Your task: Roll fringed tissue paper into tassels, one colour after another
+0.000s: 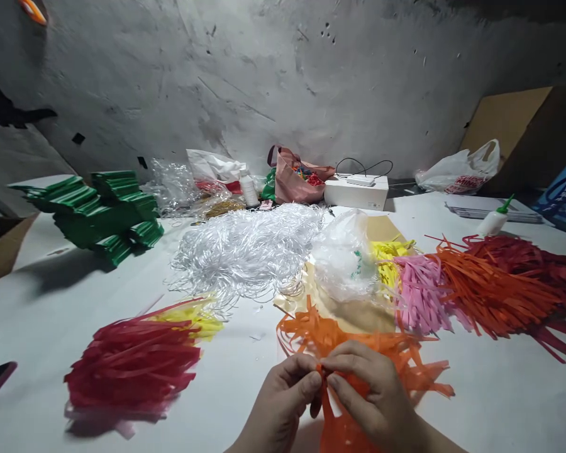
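Low in the head view, my left hand (285,399) and my right hand (370,387) meet, fingertips pinched on an orange paper strip (327,412) that hangs down between them. Behind and beside my right hand spreads a fringe of orange paper strips (321,333) on the white table (245,390). The thumbs and forefingers of both hands are closed close together. A pile of red strips (136,365) with yellow strips (202,321) lies to the left of my hands.
White string (249,251) lies heaped mid-table beside a clear plastic bag (344,258). Green stacked paper (104,214) stands left. Yellow, pink (419,289), orange (500,283) and red tassels lie right, near a glue bottle (495,220). A white box (358,192) stands behind.
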`<state>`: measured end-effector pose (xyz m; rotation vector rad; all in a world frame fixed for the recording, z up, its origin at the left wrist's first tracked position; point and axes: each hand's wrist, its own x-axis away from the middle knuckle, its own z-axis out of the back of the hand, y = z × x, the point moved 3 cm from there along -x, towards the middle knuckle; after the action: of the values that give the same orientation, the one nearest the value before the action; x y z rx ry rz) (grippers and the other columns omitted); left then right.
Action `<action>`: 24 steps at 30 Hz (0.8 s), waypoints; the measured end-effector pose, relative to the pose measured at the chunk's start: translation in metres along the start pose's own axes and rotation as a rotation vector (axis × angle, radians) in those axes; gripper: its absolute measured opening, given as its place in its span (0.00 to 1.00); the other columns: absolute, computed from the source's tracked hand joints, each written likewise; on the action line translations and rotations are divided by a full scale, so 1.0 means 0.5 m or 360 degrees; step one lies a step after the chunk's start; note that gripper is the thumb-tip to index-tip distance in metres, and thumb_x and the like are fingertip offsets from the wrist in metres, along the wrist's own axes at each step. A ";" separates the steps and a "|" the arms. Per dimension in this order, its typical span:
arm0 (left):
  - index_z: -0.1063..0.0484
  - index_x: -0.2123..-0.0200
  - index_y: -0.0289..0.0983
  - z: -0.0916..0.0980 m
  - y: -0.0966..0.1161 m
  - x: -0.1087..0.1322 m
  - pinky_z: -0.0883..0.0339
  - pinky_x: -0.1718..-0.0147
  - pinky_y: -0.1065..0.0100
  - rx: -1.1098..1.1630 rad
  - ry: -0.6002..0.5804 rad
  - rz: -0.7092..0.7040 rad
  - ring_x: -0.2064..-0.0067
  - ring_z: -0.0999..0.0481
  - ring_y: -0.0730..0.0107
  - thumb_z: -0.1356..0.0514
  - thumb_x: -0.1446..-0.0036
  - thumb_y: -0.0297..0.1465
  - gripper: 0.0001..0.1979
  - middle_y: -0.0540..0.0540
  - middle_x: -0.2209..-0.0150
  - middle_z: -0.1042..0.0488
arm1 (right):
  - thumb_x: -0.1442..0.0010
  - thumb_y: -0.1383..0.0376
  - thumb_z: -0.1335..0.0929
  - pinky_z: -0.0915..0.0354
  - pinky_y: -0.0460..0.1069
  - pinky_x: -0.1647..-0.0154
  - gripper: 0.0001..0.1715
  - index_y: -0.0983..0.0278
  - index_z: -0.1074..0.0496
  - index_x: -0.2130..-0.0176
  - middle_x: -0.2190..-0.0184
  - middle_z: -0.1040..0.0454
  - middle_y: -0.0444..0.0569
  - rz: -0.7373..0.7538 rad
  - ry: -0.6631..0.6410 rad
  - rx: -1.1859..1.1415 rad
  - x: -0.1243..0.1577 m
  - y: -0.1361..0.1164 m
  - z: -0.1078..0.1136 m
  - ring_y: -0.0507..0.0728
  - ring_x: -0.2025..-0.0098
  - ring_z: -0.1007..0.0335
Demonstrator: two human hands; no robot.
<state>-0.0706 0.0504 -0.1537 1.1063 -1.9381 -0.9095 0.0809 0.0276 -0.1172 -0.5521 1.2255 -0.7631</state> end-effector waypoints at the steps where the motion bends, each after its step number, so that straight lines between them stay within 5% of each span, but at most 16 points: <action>1: 0.23 0.74 0.35 0.003 -0.001 -0.001 0.43 0.76 0.73 -0.0031 0.0030 -0.0023 0.76 0.38 0.77 0.24 0.58 0.41 0.18 0.51 0.77 0.30 | 0.37 0.70 0.32 0.25 0.50 0.62 0.14 0.60 0.23 0.52 0.62 0.22 0.51 -0.0041 0.0007 -0.0034 0.001 0.001 -0.002 0.56 0.62 0.23; 8: 0.25 0.76 0.34 0.008 -0.006 -0.011 0.44 0.78 0.74 -0.0037 -0.0076 0.0026 0.78 0.40 0.78 0.24 0.58 0.42 0.19 0.52 0.80 0.33 | 0.36 0.71 0.33 0.27 0.49 0.59 0.17 0.60 0.26 0.49 0.61 0.24 0.50 -0.0049 0.0012 -0.0068 0.002 0.007 -0.002 0.55 0.60 0.24; 16: 0.24 0.74 0.33 0.004 0.013 -0.009 0.44 0.77 0.76 -0.0126 -0.0202 0.0234 0.77 0.40 0.79 0.23 0.58 0.38 0.17 0.52 0.79 0.33 | 0.37 0.72 0.33 0.33 0.51 0.63 0.08 0.62 0.25 0.59 0.68 0.26 0.47 0.0206 -0.0075 0.0367 -0.009 -0.007 0.011 0.55 0.66 0.33; 24: 0.25 0.73 0.34 0.004 0.002 -0.007 0.43 0.76 0.74 -0.0090 -0.0231 0.0347 0.78 0.40 0.78 0.25 0.56 0.38 0.16 0.53 0.80 0.34 | 0.33 0.72 0.37 0.34 0.55 0.56 0.09 0.64 0.28 0.58 0.71 0.27 0.46 0.0479 -0.0078 0.0714 -0.007 -0.013 0.011 0.53 0.70 0.33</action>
<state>-0.0714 0.0544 -0.1545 0.7968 -2.0894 -0.9391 0.0841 0.0261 -0.1087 -0.0165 1.0188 -0.7313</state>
